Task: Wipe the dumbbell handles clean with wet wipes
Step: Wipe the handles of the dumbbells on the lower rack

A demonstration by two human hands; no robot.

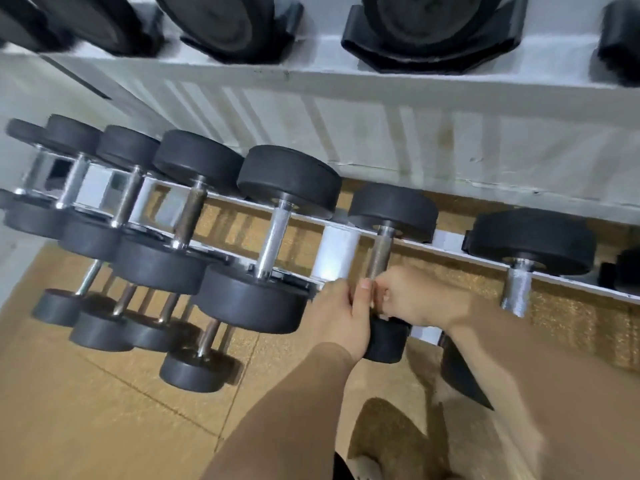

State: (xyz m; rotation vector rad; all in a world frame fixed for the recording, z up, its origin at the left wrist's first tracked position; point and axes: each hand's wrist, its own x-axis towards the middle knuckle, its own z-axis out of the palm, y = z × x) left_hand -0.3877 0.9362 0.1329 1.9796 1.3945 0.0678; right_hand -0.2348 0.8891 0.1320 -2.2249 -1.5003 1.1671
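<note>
A black-headed dumbbell with a dull steel handle [380, 252] lies across the middle rack rail [450, 237]. Both hands meet at the handle's near end, just above the near head [384, 341]. My left hand [341, 315] grips from the left, its thumb upright against the handle. My right hand [407, 297] curls its fingers round the handle from the right. A small pale patch [378, 301] shows between the fingers; I cannot tell whether it is a wet wipe.
Several more dumbbells [277, 233] line the rail to the left, and one [519, 271] lies to the right. Smaller dumbbells [201, 368] sit on a lower tier. Larger ones [426, 32] rest on the white top shelf. Below is a brown floor [86, 410].
</note>
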